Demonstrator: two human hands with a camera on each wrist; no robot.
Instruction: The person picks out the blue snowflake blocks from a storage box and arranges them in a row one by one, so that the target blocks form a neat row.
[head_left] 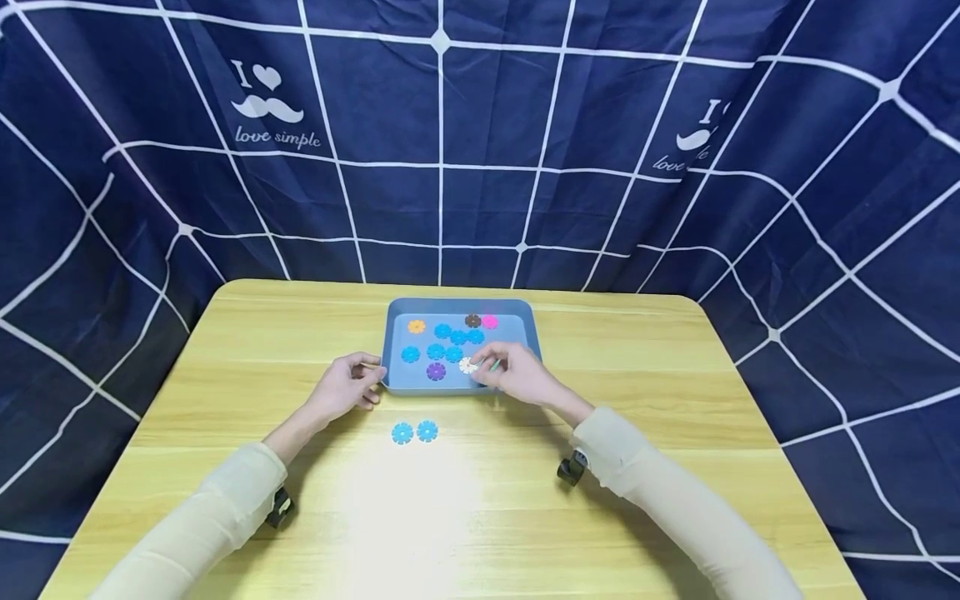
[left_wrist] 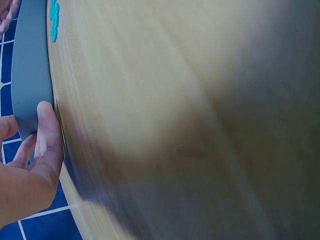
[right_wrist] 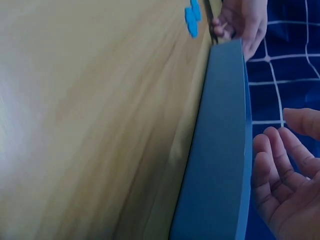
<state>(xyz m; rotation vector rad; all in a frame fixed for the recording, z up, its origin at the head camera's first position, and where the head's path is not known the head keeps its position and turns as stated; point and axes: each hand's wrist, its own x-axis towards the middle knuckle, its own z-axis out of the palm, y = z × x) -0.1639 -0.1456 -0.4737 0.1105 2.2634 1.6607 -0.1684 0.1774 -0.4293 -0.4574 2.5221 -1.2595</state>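
Note:
A blue-grey tray (head_left: 459,392) sits near the table's back edge, holding several plastic snowflake discs. At its front left corner my left hand (head_left: 351,387) holds the wall between thumb and fingers; the left wrist view shows this hand (left_wrist: 35,162) at the tray's end. Over the tray's front right my right hand (head_left: 517,375) reaches down, fingertips at a white snowflake disc (head_left: 467,365). In the right wrist view the thumb and bent fingers of that hand (right_wrist: 287,185) stand slightly apart, with no disc visible between them. A green piece (head_left: 495,365) shows partly beneath the hand.
Two blue snowflake discs (head_left: 415,432) lie on the wooden table (head_left: 600,517) in front of the tray. Inside it are several blue discs (head_left: 458,337), plus purple (head_left: 436,371), orange (head_left: 416,327), brown (head_left: 472,320) and pink (head_left: 490,322) ones. A blue gridded curtain (head_left: 480,200) surrounds the table.

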